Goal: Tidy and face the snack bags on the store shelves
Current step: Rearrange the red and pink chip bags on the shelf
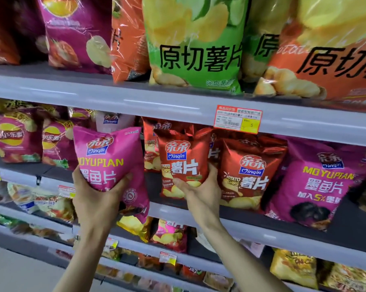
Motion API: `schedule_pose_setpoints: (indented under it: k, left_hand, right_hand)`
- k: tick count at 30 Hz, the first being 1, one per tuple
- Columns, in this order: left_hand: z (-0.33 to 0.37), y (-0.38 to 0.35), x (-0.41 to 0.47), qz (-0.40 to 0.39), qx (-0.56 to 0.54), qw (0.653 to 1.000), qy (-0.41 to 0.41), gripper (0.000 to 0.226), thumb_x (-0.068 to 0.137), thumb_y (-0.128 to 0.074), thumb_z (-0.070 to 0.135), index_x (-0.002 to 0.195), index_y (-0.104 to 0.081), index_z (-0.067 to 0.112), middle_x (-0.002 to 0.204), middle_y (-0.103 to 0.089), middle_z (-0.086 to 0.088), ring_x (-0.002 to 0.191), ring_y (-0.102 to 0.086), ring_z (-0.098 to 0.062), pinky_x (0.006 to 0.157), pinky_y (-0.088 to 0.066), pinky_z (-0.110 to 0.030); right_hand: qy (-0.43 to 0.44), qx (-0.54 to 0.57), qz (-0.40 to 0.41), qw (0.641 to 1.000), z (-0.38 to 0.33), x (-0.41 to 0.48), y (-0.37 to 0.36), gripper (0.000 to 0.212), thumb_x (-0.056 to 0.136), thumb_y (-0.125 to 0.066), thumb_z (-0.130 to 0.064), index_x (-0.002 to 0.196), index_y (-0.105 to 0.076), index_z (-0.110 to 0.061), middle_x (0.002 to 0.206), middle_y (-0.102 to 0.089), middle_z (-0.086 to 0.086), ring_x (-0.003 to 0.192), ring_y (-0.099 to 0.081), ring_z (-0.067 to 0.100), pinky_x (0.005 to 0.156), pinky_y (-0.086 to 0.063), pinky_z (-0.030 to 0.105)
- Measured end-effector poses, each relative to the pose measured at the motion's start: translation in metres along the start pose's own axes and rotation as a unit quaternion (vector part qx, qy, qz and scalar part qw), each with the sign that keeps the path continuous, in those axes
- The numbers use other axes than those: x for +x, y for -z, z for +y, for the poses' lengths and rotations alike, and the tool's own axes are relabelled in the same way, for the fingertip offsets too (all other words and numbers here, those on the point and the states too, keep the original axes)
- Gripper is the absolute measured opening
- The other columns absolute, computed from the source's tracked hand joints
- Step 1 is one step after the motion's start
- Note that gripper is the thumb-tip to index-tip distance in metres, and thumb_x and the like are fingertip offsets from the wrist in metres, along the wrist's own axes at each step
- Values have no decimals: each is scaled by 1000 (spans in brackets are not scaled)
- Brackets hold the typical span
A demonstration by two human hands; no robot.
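Head view: both hands are raised to the middle shelf (262,236), forearms rising from the bottom of the frame. The left hand (93,199) grips the lower half of a pink Moyupian bag (110,157), thumb on the right of its front and fingers wrapped behind its left edge. This bag is off the shelf, held upright in front of it, and its bottom end hangs below the shelf's front edge. The right hand (199,194) holds a red potato chip bag (182,161) low down, thumb laid across the front and fingers curled round its right side. That bag is upright over the middle shelf; whether its base rests there I cannot tell. Just to its right stands a second red bag (249,175), then another pink bag (316,182). A price tag (237,119) hangs on the shelf edge above.
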State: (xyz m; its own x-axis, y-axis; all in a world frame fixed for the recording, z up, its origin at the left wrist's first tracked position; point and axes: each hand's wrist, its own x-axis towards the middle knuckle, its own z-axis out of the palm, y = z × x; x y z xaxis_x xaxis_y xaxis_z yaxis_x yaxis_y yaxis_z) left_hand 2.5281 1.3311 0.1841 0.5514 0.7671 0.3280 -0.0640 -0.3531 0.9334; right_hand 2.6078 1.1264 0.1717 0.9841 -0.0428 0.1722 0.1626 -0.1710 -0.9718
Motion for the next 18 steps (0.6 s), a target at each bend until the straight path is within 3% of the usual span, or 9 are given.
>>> schedule_pose_setpoints:
  k: [5,8,10,12,14,16,18]
  left_hand:
    - [-1,-12,0,-29,-9,1000,-5,91,70,-98,34,143,-45,22,118,-66,2,93,-65,-19,79,-51,-35]
    - [2,-19,0,-40,-7,999,-1,88,70,-97,39,140,-45,24,109,-65,14,88,-62,-1,79,-54,-41]
    - [2,-23,1,-49,-4,999,7,88,70,-97,41,139,-45,27,108,-62,25,90,-64,-3,83,-57,-44]
    - [3,-26,2,-59,-1,998,6,87,70,-98,40,138,-46,28,106,-62,27,91,-65,-1,80,-55,-39]
    - [4,-27,4,-66,3,998,0,81,71,-97,38,133,-47,29,104,-63,25,89,-62,7,72,-51,-29]
    - [5,-28,6,-67,6,998,-1,81,71,-97,38,134,-47,28,105,-66,19,88,-62,7,69,-50,-27]
    - [6,-28,9,-63,5,998,1,85,71,-97,39,138,-46,26,107,-67,14,89,-63,3,72,-53,-34]
  right_hand:
    - [15,-72,45,996,19,0,-4,100,78,-92,-31,157,-30,-26,136,-64,-6,122,-64,9,108,-53,38]
    - [70,-108,77,989,19,-12,-4,103,91,-81,-16,166,-12,-25,166,-32,-4,152,-33,10,124,-34,37]
    - [153,-118,106,975,10,-23,-4,96,94,-74,-6,166,-12,-17,172,-16,-1,159,-16,9,126,-28,28]
    - [254,-107,112,955,4,-32,-3,77,93,-68,5,160,-32,-6,168,-25,9,158,-21,13,119,-34,19]
    - [339,-136,39,930,5,-34,-2,53,93,-65,11,143,-57,-5,152,-46,7,149,-38,15,115,-43,28]
    - [367,-223,-68,901,12,-27,-5,37,94,-61,5,127,-69,-9,138,-60,0,142,-46,16,114,-44,39]
    - [378,-337,-122,853,17,-17,-15,31,92,-57,-9,119,-73,-11,132,-66,0,144,-44,20,118,-40,43]
